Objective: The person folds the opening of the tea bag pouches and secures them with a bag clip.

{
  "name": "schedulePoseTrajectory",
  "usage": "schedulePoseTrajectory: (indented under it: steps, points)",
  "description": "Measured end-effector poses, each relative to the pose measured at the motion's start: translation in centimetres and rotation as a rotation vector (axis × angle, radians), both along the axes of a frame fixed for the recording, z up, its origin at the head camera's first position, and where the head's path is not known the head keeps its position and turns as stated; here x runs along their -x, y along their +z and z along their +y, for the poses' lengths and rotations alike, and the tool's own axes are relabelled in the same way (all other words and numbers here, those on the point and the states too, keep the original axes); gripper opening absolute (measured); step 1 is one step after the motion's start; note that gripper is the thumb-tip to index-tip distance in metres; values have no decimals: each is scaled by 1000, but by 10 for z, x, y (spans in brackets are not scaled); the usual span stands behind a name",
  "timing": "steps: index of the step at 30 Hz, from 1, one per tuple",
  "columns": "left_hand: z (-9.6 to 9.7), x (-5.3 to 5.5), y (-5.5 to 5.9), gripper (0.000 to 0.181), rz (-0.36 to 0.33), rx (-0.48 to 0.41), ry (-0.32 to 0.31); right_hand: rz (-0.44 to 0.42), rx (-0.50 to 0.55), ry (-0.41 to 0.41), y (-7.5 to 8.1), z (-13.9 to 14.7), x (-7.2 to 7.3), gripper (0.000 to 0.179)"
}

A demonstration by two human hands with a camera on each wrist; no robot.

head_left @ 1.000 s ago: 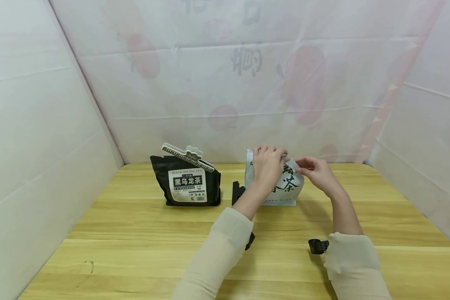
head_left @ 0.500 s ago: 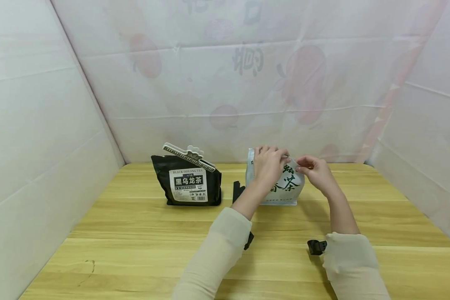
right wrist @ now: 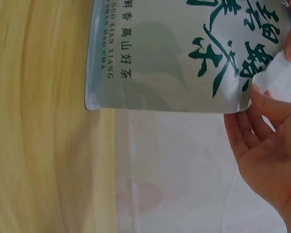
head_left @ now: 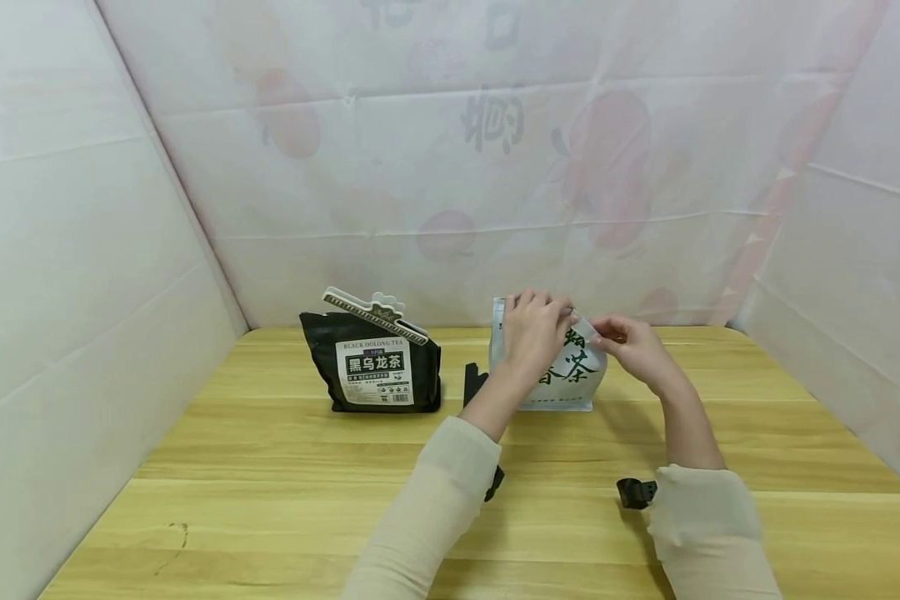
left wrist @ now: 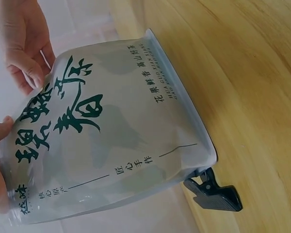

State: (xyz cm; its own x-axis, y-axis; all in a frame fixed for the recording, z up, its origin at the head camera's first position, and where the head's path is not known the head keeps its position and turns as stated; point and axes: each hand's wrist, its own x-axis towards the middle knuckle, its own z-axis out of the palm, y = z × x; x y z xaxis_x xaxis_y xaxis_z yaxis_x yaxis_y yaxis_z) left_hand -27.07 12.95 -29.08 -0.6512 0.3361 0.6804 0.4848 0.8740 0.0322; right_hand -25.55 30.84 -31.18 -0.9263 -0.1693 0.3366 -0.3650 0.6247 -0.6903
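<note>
A pale tea bag [head_left: 570,379] with green lettering stands upright on the wooden table. My left hand [head_left: 534,329] grips its top edge, fingers over the back and thumb on the front. At the slanted upper right corner, my right hand [head_left: 633,346] pinches the bag's edge between thumb and fingers; the right wrist view shows the right hand's thumb [right wrist: 271,104] on the front of a pale flap. A black clip [left wrist: 216,191] sits by the bag's lower left corner, partly behind my left forearm in the head view.
Left of the pale bag stands a black oolong tea bag [head_left: 375,375], a long cream-and-dark clip [head_left: 378,315] slanting across its top. Fabric walls [head_left: 435,167] enclose the wooden table [head_left: 270,492] at the back and sides. Small black camera mounts [head_left: 636,493] show near both sleeves.
Both hands keep their places on the pale tea bag, with only slight shifts of the left forearm. The black bag and its clip stay put.
</note>
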Motion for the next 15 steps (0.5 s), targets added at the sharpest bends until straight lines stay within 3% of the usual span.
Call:
schedulePoseTrajectory:
  steps: [7, 15]
  points:
    - [-5, 1, -3, 33, 39, 20, 41, 8, 8, -59, -1, -4, 1, 21]
    - [-7, 0, -8, 45, 141, -18, 187, 8, 21, -64, -1, -4, 2, 23]
